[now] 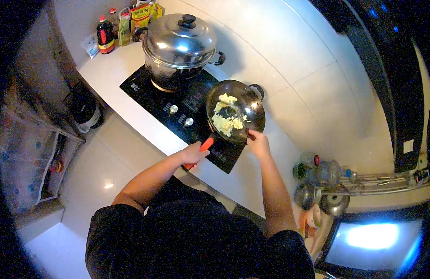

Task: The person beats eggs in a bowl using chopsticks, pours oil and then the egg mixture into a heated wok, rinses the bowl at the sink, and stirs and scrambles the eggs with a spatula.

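Observation:
A dark wok (254,118) sits on the right part of the black cooktop (154,104). Yellow and pale pieces that look like scrambled egg (223,124) lie inside it. My left hand (193,155) is closed around the wok's orange-red handle (207,143), on the near side. At the wok's near right rim, my right hand (258,144) is closed on a dark brown handle (250,134). The rest of that utensil cannot be made out against the dark wok.
A large lidded steel pot (178,44) stands on the cooktop's far part. A soy sauce bottle (105,36) and other bottles line the far left corner. Pot lids (335,201), a clear jug (329,172) and a bowl (313,215) are at right. A range hood (377,79) hangs overhead.

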{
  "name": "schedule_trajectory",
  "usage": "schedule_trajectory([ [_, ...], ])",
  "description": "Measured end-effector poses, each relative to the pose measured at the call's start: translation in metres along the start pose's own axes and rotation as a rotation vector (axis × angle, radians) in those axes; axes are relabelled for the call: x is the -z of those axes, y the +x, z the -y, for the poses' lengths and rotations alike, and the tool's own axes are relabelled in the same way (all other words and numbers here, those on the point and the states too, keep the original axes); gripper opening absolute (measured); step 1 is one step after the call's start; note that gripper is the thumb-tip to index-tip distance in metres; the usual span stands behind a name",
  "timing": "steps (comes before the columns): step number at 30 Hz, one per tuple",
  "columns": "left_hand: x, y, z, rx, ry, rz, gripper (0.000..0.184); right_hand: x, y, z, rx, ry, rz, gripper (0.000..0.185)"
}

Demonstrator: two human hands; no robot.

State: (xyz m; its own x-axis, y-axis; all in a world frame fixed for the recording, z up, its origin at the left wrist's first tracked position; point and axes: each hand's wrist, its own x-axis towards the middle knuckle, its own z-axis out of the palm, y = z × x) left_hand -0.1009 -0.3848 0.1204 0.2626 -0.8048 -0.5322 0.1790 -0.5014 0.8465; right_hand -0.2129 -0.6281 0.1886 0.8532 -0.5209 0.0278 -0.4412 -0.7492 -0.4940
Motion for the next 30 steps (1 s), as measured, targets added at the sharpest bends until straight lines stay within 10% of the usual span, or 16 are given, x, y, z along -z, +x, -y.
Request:
schedule_trajectory([
  [30,0.0,0.002,-0.001,-0.005,0.034,-0.046,0.04,0.068,-0.053,-0.003,-0.076,-0.114,0.263,0.03],
])
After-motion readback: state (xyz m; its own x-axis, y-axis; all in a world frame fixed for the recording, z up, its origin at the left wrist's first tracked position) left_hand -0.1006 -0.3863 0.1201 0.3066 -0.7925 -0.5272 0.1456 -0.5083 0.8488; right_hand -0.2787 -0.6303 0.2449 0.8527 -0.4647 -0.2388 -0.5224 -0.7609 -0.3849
